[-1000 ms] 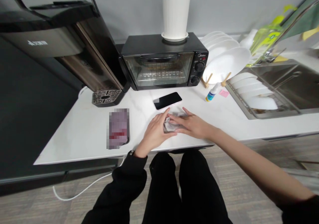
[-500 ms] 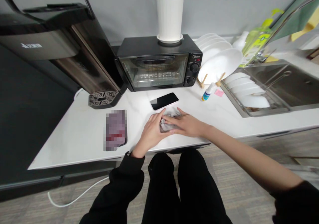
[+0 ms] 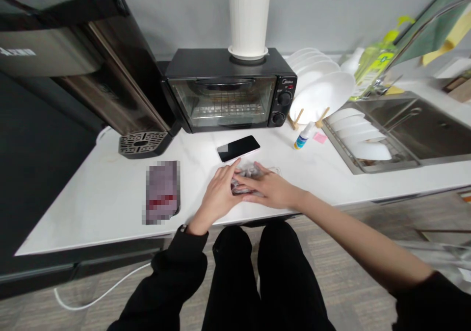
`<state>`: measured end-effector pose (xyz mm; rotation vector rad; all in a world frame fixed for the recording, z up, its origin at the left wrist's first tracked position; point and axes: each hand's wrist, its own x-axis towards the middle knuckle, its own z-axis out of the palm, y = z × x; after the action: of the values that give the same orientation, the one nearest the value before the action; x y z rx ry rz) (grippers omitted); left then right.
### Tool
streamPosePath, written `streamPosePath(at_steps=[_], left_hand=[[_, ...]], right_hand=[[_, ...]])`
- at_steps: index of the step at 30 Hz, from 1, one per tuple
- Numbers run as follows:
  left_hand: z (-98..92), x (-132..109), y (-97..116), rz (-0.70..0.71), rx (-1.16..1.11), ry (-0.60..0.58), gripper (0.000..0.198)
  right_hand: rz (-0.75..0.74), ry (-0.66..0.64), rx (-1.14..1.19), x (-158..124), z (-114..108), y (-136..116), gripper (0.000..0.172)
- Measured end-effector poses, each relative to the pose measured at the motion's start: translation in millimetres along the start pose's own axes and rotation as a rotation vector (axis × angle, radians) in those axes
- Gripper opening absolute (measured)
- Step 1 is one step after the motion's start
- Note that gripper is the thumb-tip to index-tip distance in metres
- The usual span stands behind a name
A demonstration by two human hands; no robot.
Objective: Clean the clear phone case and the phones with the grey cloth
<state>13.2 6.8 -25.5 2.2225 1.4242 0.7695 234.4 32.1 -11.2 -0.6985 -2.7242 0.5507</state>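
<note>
Crumpled, greyish-white, partly see-through bundle (image 3: 247, 173) lies, in the head view, near the front edge of the white, faintly veined bench (image 3: 106, 198), just in front of the flat black-screened phone (image 3: 238, 148). Both bare hands are on it: the left hand (image 3: 219, 191) rests against its left side, fingers extended and parted, while the right hand (image 3: 274, 189) lies across its near part with fingers spread, the two meeting at the bundle's near side. Fingers cover much of it, so it may be thin plastic or fine cloth; I cannot tell which. Judging by its wrinkles, it should be very light, limp and springy in the folds, slippery if plastic, and easier to tear than to break. A good hold would be the loose, clear edge beyond the right hand, pinched between thumb and forefinger, with a flat palm steadying the rest.
</note>
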Motion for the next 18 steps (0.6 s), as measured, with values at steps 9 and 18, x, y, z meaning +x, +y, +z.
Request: streamPosePath(at_steps=[9, 18], left_hand=[[1.7, 2.1, 4.2, -0.014, 0.049, -0.020, 0.110], [-1.0, -0.6, 1.4, 0.005, 0.011, -0.015, 0.106]], right_hand=[[0.231, 0.045, 0.011, -84.6, -32.8, 9.6, 0.068], [0.013, 0.010, 0.066, 0.8, -4.6, 1.0, 0.070]])
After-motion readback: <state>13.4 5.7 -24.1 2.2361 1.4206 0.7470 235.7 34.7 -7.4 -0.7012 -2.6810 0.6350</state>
